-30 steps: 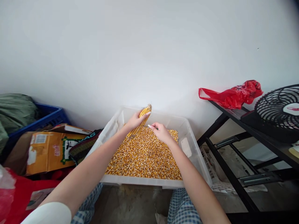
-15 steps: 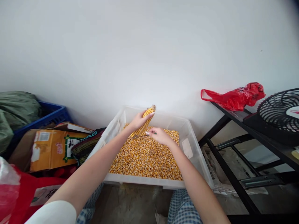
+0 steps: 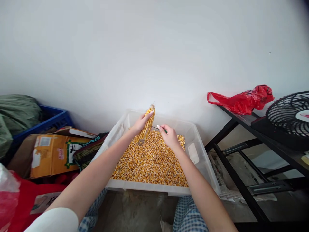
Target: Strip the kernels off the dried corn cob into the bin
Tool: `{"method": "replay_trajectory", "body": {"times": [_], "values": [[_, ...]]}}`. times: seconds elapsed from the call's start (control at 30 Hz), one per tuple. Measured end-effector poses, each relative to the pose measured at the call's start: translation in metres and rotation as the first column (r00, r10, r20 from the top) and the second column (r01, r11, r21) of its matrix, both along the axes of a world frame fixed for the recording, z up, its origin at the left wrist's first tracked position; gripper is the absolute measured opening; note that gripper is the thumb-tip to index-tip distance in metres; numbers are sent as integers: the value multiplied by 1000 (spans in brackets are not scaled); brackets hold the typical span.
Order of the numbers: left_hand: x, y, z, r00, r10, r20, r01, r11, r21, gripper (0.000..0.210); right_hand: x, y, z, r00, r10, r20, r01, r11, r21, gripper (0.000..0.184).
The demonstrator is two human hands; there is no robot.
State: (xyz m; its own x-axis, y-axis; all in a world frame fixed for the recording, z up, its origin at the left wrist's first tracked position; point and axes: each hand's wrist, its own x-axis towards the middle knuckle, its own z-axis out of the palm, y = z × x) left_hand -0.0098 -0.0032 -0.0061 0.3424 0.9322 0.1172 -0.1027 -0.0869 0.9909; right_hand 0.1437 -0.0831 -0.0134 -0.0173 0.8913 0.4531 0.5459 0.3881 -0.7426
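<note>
My left hand [image 3: 142, 123] is wrapped round an ear of corn [image 3: 147, 125], tilted with its top end up and to the right. The cob still carries rows of yellow kernels along most of its visible side. My right hand [image 3: 169, 134] pinches a thin metal rod with a green handle [image 3: 165, 131], much like a screwdriver. Its shaft points left at the cob; whether the tip touches the kernels, I cannot tell. Below both hands, a translucent plastic bin [image 3: 147, 185] holds a deep layer of loose corn kernels [image 3: 152, 164].
At left are a blue crate [image 3: 54, 120], an orange cardboard box [image 3: 53, 156] and a red bag [image 3: 24, 199]. To the right, a black metal rack [image 3: 231, 170] bears a red plastic bag [image 3: 248, 100] and a black fan [image 3: 289, 116]. A white wall [image 3: 154, 54] stands close behind the bin.
The ear of corn has shifted left and stands more upright in my left hand. My right hand has moved up and slightly right, with the tool now higher along the cob.
</note>
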Motion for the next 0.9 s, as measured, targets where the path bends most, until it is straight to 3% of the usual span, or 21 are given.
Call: {"method": "replay_trajectory", "body": {"times": [0.9], "values": [[1,-5,4,997,57,-47,-53,996,75,45,-1,-1,1,998,-66,16,66,998,23,36]]}}
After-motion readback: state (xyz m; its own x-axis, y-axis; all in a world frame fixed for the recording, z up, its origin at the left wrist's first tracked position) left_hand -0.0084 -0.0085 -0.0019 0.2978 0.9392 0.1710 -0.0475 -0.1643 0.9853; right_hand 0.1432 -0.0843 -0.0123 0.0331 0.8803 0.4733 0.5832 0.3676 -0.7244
